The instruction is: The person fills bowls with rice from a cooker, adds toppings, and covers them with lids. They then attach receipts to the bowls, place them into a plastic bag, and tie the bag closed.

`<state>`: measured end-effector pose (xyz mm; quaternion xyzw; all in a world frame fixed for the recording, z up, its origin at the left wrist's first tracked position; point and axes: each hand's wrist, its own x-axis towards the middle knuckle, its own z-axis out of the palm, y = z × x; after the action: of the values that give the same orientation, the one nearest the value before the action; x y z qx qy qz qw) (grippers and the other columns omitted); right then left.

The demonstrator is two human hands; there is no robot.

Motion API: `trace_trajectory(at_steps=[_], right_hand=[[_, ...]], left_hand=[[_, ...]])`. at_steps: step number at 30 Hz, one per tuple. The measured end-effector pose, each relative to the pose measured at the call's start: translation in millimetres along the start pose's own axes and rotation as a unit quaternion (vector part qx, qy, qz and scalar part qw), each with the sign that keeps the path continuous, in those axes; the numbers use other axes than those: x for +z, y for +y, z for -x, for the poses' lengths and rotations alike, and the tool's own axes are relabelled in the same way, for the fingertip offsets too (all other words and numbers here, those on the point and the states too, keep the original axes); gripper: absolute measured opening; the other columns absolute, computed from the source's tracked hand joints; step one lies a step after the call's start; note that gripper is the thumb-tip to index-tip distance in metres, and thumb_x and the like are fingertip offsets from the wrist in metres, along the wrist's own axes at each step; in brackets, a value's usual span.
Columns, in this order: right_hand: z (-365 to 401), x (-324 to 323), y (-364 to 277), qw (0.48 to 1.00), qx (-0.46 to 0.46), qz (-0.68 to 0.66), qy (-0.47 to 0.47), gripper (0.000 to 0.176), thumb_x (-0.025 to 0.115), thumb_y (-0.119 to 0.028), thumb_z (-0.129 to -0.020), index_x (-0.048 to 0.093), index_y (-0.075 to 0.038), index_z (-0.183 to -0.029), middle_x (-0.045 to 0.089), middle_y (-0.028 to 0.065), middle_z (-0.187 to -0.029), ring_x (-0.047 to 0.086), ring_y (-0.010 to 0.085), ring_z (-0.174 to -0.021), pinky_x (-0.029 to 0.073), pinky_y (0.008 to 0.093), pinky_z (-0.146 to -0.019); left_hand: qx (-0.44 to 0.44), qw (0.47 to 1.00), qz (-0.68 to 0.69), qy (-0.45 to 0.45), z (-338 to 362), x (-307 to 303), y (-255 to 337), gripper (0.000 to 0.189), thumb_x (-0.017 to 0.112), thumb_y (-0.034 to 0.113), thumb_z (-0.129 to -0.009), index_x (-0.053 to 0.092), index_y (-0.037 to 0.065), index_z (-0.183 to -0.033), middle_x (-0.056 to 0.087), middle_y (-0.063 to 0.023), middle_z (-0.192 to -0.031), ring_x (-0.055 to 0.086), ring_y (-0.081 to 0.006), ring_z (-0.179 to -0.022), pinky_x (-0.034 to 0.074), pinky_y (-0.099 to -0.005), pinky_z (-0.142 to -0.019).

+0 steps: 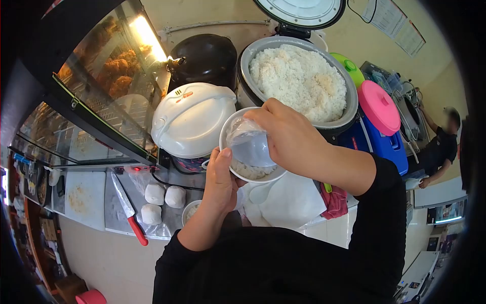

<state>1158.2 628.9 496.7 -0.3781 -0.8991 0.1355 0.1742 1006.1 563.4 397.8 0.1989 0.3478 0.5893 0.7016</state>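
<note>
My left hand (218,177) grips the side of a white bowl (224,133), thumb along its outer wall. Inside the bowl, rice (251,171) lies at the near side. My right hand (286,133) is closed on clear plastic (248,133) at the bowl's mouth; the plastic reaches down into the bowl over the rice. Just behind my right hand stands an open cooker (246,55) full of white rice (298,81), its lid (304,11) raised. Left of the bowl is a closed white rice cooker (195,119).
A glass food warmer (111,76) stands at left. Near the counter's front lie a red-handled knife (136,230), white wrapped bundles (152,214) and a small bowl of rice (190,213). A pink lid (378,107) and blue container (390,152) are at right. Another person (438,147) stands far right.
</note>
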Motion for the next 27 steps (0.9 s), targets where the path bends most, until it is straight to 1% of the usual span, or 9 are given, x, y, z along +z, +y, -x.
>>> trace_trajectory(at_steps=[4,7,9,11,13,16,22,25,27], right_hand=[[-11.7,-10.7,7.0,0.999,-0.033,-0.019,-0.024,0.049,0.047,0.013,-0.071,0.058,-0.005,-0.115,0.056,0.0161,-0.105,0.059,0.0330,-0.097,0.048,0.0388,-0.082],[-26.3,-33.7,30.6,0.977,-0.150,-0.086,0.122,0.046,0.047,0.010,-0.076,0.057,-0.005,-0.119,0.059,0.0142,-0.110,0.059,0.0256,-0.102,0.047,0.0352,-0.085],[-35.0,-60.5,51.9,0.970,-0.151,-0.021,0.191,0.040,0.048,0.005,-0.082,0.055,-0.004,-0.120,0.061,0.0129,-0.112,0.059,0.0213,-0.104,0.046,0.0324,-0.086],[-41.8,-80.6,70.0,0.983,0.113,-0.094,0.108,0.034,0.052,-0.007,-0.085,0.055,-0.005,-0.119,0.062,0.0135,-0.107,0.060,0.0213,-0.100,0.047,0.0318,-0.085],[-42.6,-78.7,121.7,0.981,0.163,0.067,0.087,0.034,0.056,-0.017,-0.085,0.055,-0.008,-0.118,0.059,0.0155,-0.111,0.061,0.0245,-0.099,0.048,0.0339,-0.084],[-29.7,-50.9,150.0,0.926,0.244,0.285,0.035,0.035,0.061,-0.023,-0.083,0.054,-0.011,-0.115,0.056,0.0174,-0.111,0.060,0.0305,-0.096,0.049,0.0394,-0.081],[-24.4,-2.1,141.7,0.958,0.093,0.270,-0.023,0.033,0.061,-0.027,-0.084,0.053,-0.009,-0.111,0.054,0.0176,-0.104,0.058,0.0373,-0.089,0.048,0.0453,-0.080],[-29.0,-4.4,139.9,0.970,0.041,0.221,-0.096,0.033,0.060,-0.026,-0.085,0.054,-0.007,-0.112,0.054,0.0173,-0.103,0.059,0.0360,-0.090,0.048,0.0454,-0.080],[-27.7,-14.0,136.8,0.979,0.052,0.158,-0.114,0.034,0.058,-0.026,-0.087,0.055,-0.007,-0.114,0.057,0.0184,-0.104,0.059,0.0351,-0.093,0.047,0.0435,-0.081]], left_hand=[[-0.003,0.999,0.027,-0.033,0.5,-0.6,0.8,0.064,0.047,0.054,-0.090,0.039,0.004,-0.129,0.053,-0.0126,-0.124,0.061,-0.0230,-0.105,0.055,-0.0368,-0.083],[-0.008,0.999,0.004,-0.047,2.1,1.2,13.2,0.078,0.039,0.063,-0.087,0.031,0.005,-0.139,0.046,-0.0135,-0.135,0.053,-0.0276,-0.117,0.050,-0.0413,-0.091],[-0.003,0.999,0.002,-0.036,3.5,2.1,16.0,0.080,0.035,0.064,-0.087,0.029,0.006,-0.142,0.044,-0.0133,-0.138,0.050,-0.0295,-0.122,0.047,-0.0439,-0.096],[0.019,0.999,0.046,-0.021,2.4,-4.4,11.0,0.078,0.035,0.063,-0.087,0.031,0.007,-0.141,0.045,-0.0128,-0.137,0.050,-0.0293,-0.122,0.047,-0.0434,-0.095],[0.023,0.995,0.090,-0.032,3.3,-9.9,10.9,0.075,0.037,0.061,-0.088,0.035,0.007,-0.140,0.046,-0.0120,-0.137,0.050,-0.0286,-0.123,0.047,-0.0415,-0.096],[-0.021,0.996,0.089,-0.020,5.2,-15.4,14.2,0.076,0.038,0.062,-0.087,0.035,0.007,-0.140,0.046,-0.0120,-0.137,0.049,-0.0286,-0.124,0.046,-0.0417,-0.096],[-0.001,1.000,0.011,-0.010,2.2,-4.0,9.6,0.077,0.036,0.064,-0.087,0.033,0.009,-0.141,0.045,-0.0119,-0.138,0.050,-0.0290,-0.122,0.048,-0.0430,-0.094],[0.009,0.999,0.021,-0.026,3.1,-5.2,12.7,0.077,0.043,0.062,-0.087,0.033,0.007,-0.140,0.047,-0.0127,-0.136,0.051,-0.0267,-0.121,0.048,-0.0408,-0.095],[0.012,0.999,0.021,-0.022,3.0,-5.0,15.6,0.076,0.042,0.061,-0.088,0.034,0.007,-0.139,0.047,-0.0129,-0.136,0.051,-0.0268,-0.121,0.048,-0.0409,-0.095]])
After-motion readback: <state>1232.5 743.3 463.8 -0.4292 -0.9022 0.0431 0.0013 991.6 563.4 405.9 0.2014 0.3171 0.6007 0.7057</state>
